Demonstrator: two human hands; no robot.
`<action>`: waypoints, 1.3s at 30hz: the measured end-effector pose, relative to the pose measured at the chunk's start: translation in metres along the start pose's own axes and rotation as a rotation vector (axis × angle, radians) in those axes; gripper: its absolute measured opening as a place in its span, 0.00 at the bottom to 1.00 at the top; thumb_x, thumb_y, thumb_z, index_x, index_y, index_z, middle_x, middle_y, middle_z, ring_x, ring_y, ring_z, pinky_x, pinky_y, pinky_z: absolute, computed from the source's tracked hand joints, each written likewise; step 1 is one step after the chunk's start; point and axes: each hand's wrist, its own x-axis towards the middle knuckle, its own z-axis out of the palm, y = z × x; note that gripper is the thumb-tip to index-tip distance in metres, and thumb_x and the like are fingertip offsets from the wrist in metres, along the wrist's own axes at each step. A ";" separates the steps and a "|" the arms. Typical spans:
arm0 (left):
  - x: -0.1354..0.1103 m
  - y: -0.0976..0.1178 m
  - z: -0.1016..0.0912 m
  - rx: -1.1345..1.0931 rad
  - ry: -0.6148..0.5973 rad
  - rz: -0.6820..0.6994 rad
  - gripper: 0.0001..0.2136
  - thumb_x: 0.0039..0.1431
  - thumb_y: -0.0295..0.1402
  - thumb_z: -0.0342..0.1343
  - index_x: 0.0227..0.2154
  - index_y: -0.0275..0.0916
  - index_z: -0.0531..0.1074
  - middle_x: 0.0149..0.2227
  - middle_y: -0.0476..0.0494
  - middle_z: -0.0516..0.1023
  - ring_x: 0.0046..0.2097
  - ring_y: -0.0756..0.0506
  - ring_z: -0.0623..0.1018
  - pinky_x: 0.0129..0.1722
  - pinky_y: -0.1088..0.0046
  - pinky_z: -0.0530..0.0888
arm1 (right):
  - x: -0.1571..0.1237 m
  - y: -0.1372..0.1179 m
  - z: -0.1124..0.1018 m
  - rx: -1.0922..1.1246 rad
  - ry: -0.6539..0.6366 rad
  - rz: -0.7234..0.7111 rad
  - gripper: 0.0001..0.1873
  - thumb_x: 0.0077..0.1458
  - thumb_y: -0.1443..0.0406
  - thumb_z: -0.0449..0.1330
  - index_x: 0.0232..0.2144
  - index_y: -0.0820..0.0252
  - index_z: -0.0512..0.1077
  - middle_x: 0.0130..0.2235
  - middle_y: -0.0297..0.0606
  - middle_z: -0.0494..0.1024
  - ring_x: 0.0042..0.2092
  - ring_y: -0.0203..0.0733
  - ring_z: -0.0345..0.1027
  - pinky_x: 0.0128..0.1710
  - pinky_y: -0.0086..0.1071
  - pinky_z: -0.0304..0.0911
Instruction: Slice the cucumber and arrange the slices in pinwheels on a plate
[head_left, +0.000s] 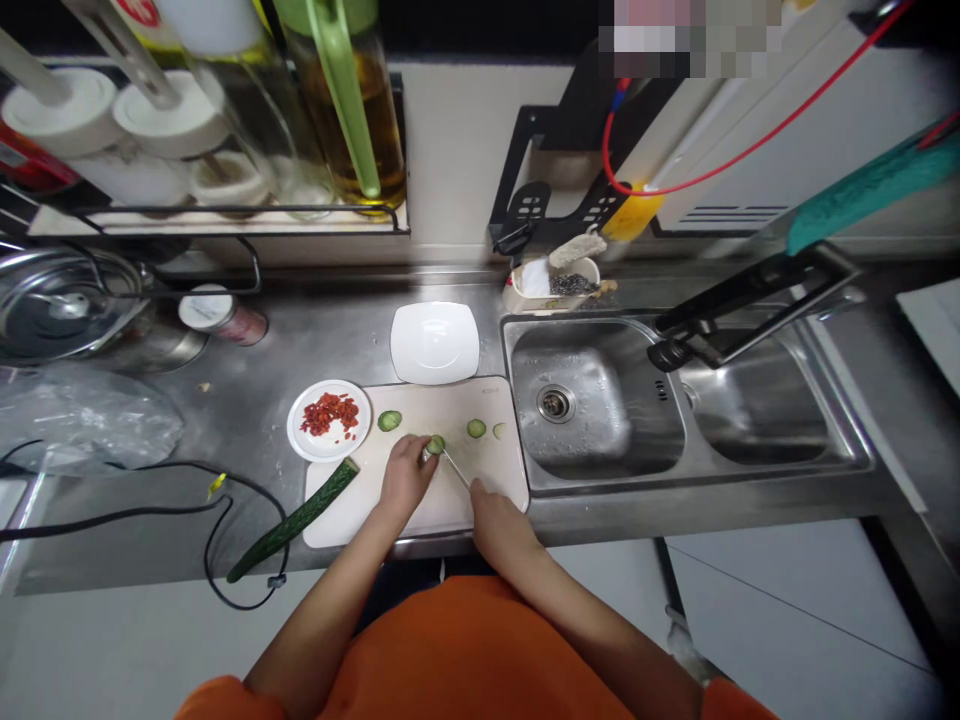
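Note:
My left hand [405,478] is closed on a short cucumber piece [436,444] and pins it to the pale cutting board [480,480]. My right hand [491,510] grips a knife [455,468] whose blade rests against that piece. Cut cucumber slices lie on the board at the left [389,421] and right [476,428]. A long cucumber [296,521] lies slantwise over the board's left corner and the counter edge.
A round plate of chopped red chilli [330,418] touches the board's left side. A square white plate [435,342] stands behind it. The double sink [600,400] with its black tap [742,310] is at right. Black cables [150,505] and a plastic bag [82,415] lie at left.

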 end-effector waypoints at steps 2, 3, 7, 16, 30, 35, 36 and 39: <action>0.000 0.000 0.000 0.004 0.003 -0.004 0.12 0.53 0.29 0.55 0.42 0.40 0.71 0.37 0.43 0.73 0.41 0.45 0.73 0.44 0.66 0.72 | 0.002 0.001 0.004 0.006 0.013 -0.018 0.24 0.55 0.78 0.42 0.54 0.68 0.59 0.39 0.51 0.76 0.45 0.48 0.71 0.40 0.34 0.64; 0.000 0.000 0.001 0.005 0.004 -0.006 0.12 0.53 0.29 0.55 0.42 0.40 0.71 0.36 0.43 0.73 0.41 0.45 0.73 0.44 0.66 0.72 | 0.003 0.002 0.006 0.005 0.022 -0.024 0.25 0.55 0.78 0.42 0.55 0.69 0.58 0.39 0.51 0.76 0.46 0.48 0.71 0.41 0.34 0.63; 0.001 0.000 0.002 0.005 0.013 -0.014 0.11 0.53 0.29 0.55 0.41 0.40 0.71 0.36 0.43 0.73 0.40 0.45 0.73 0.43 0.67 0.72 | 0.005 0.004 0.010 -0.011 0.032 -0.043 0.27 0.55 0.77 0.44 0.59 0.71 0.54 0.42 0.53 0.75 0.48 0.48 0.69 0.44 0.34 0.62; 0.006 0.006 -0.001 -0.004 0.003 -0.067 0.08 0.50 0.29 0.56 0.35 0.39 0.70 0.34 0.44 0.73 0.38 0.45 0.73 0.40 0.68 0.70 | -0.013 0.016 0.010 0.028 -0.031 0.032 0.26 0.53 0.79 0.44 0.54 0.65 0.60 0.39 0.49 0.77 0.46 0.48 0.71 0.40 0.35 0.64; 0.041 -0.014 -0.066 0.062 0.057 -0.309 0.07 0.54 0.34 0.51 0.32 0.41 0.73 0.27 0.48 0.77 0.28 0.48 0.74 0.30 0.74 0.67 | -0.018 0.018 0.005 0.038 -0.045 0.057 0.30 0.50 0.81 0.43 0.55 0.67 0.60 0.38 0.50 0.77 0.45 0.51 0.71 0.38 0.35 0.64; 0.047 -0.023 -0.068 0.254 0.045 -0.256 0.08 0.54 0.33 0.51 0.33 0.40 0.73 0.30 0.43 0.77 0.33 0.44 0.75 0.34 0.69 0.69 | -0.019 0.016 0.002 0.033 -0.055 0.071 0.28 0.50 0.80 0.44 0.54 0.67 0.61 0.38 0.51 0.77 0.44 0.50 0.71 0.38 0.34 0.64; 0.047 -0.022 -0.067 0.268 0.060 -0.229 0.08 0.55 0.33 0.51 0.34 0.39 0.73 0.32 0.42 0.77 0.35 0.43 0.75 0.37 0.68 0.69 | -0.019 0.016 0.003 0.031 -0.055 0.076 0.28 0.51 0.80 0.44 0.54 0.67 0.61 0.39 0.51 0.77 0.44 0.50 0.71 0.38 0.34 0.64; 0.050 -0.013 -0.059 0.225 0.108 -0.123 0.10 0.55 0.31 0.50 0.37 0.39 0.74 0.38 0.40 0.77 0.42 0.42 0.74 0.44 0.65 0.70 | -0.019 0.016 0.005 0.032 -0.041 0.080 0.28 0.52 0.80 0.43 0.54 0.66 0.61 0.39 0.51 0.77 0.45 0.49 0.71 0.39 0.34 0.64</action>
